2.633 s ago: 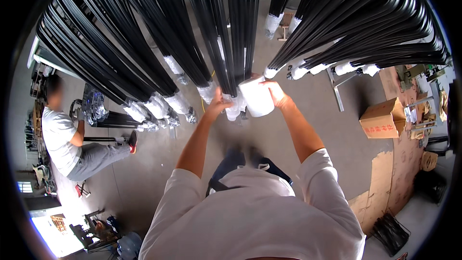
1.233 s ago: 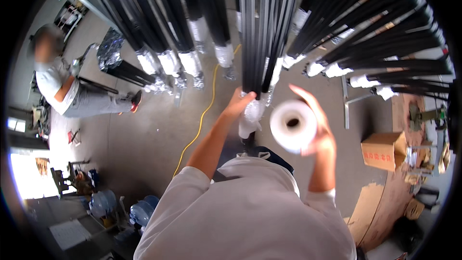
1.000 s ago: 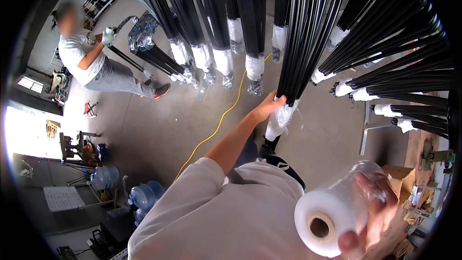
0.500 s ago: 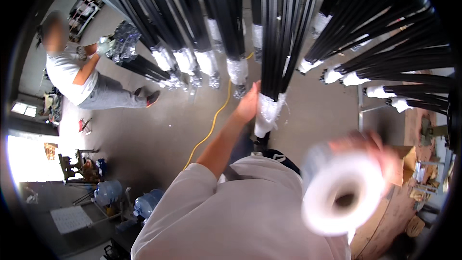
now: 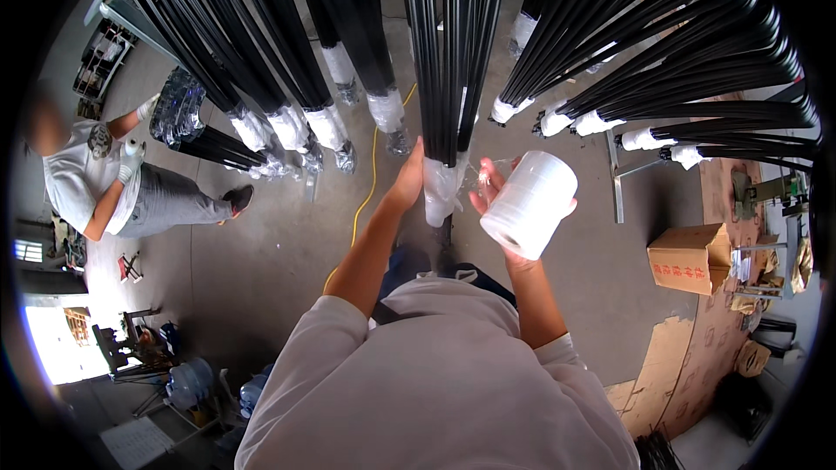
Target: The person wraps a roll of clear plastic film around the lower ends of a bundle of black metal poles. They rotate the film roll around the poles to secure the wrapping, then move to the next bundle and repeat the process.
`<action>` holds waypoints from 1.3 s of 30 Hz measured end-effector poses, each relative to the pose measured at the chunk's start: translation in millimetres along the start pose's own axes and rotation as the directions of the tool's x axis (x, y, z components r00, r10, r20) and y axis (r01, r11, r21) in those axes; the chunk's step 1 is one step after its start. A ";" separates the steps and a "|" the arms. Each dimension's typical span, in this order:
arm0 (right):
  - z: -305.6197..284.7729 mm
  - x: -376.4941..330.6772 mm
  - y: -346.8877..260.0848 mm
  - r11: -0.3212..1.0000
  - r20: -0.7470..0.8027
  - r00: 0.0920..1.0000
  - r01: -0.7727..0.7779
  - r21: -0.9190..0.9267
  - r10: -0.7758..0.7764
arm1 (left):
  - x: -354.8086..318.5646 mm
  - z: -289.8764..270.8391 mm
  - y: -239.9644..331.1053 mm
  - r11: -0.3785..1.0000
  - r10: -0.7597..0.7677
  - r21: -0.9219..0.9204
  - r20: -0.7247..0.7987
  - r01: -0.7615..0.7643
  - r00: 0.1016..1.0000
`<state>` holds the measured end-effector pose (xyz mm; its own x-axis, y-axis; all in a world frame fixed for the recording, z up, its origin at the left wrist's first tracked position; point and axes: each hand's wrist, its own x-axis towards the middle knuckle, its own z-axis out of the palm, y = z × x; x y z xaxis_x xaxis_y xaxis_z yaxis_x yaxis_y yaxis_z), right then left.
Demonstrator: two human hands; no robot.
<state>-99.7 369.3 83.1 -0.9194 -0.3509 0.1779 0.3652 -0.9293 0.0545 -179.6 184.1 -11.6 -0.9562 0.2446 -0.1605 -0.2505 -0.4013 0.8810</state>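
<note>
In front of me hangs a bundle of long black bars [image 5: 444, 61], its lower end covered in clear stretch film [image 5: 442, 194]. My left hand [image 5: 407, 178] grips the left side of this bundle beside the film; some of its fingers are hidden. To the right of the bundle, my right hand [image 5: 493, 191] is closed around a thick roll of clear stretch film [image 5: 535, 200], tilted, its core end toward me. A thin strand of film seems to run between the roll and the bundle.
More film-ended black bar bundles hang at left [image 5: 252, 43] and right [image 5: 662, 61]. A co-worker [image 5: 91, 174] handles a wrapped bundle at far left. A yellow cable [image 5: 374, 165] crosses the floor. A cardboard box [image 5: 688, 259] stands at right, water bottles [image 5: 190, 383] lower left.
My right hand has swung the roll from the lower right up and inward, close beside the bundle. My left hand stays at the bundle. The whole view has shifted; the co-worker's hands have moved apart.
</note>
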 end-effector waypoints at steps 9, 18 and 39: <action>-10.3 2.5 14.6 0.975 0.127 0.985 -0.137 0.173 0.116 | 4.1 -17.1 5.9 0.975 -0.168 0.121 -0.133 0.184 0.977; -1.7 15.7 24.7 0.975 -0.129 0.991 0.004 0.224 0.025 | 35.8 -44.1 -5.6 0.970 -0.179 0.148 -0.090 0.191 0.980; -18.2 16.2 52.4 0.902 -0.444 0.877 -0.028 -0.431 -0.185 | -53.3 59.0 94.9 0.507 0.561 0.528 0.398 -0.681 0.726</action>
<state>-98.1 312.8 71.0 -0.9386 -0.1867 -0.2902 0.2919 -0.8780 -0.3793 -143.4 185.0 106.8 -0.7746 0.3034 0.5549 0.6043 0.0962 0.7909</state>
